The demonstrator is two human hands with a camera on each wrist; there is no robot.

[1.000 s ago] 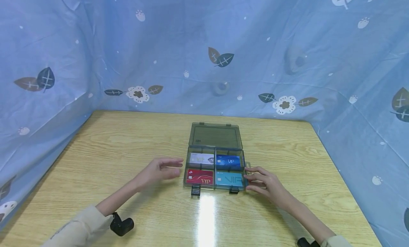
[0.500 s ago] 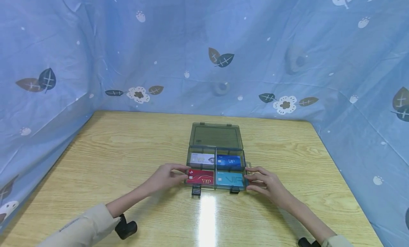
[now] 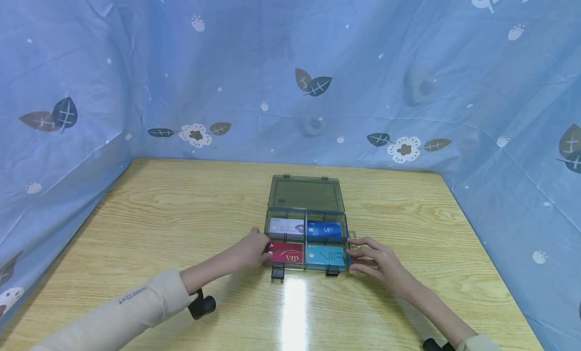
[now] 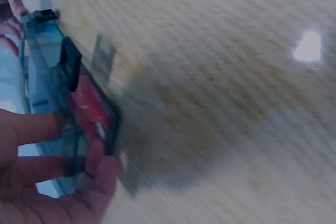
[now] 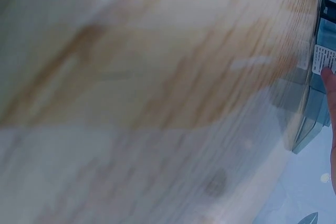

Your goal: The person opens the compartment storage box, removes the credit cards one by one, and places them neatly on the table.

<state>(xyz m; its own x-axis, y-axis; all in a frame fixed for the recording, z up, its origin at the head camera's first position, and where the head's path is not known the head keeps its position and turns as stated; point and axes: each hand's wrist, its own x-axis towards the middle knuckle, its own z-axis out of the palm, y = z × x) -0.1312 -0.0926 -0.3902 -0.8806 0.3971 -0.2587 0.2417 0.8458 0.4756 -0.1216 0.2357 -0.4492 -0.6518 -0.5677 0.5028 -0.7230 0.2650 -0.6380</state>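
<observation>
A smoky clear plastic storage box (image 3: 306, 268) lies on the table with its lid (image 3: 306, 193) folded back. Its four-part tray holds a white VIP card (image 3: 286, 226), a dark blue one (image 3: 324, 231), a red one (image 3: 286, 252) and a teal one (image 3: 326, 255). My left hand (image 3: 248, 249) grips the box's left end beside the red card; in the left wrist view some fingertips show dark through the plastic. With fingers lightly bent, my right hand (image 3: 376, 260) touches the right wall; a right fingertip (image 5: 327, 72) meets a white label (image 5: 321, 59) there.
Two black latches (image 3: 278, 271) hang at the box's front edge. The wooden table (image 3: 195, 194) spreads around it, bounded at the back and sides by a blue patterned cloth (image 3: 254, 78). A bright reflection lies on the tabletop in front of the box.
My left hand has moved right from beside the box onto its left end, the forearm following and the fingers closing there. The right hand, the box and the cards look unmoved.
</observation>
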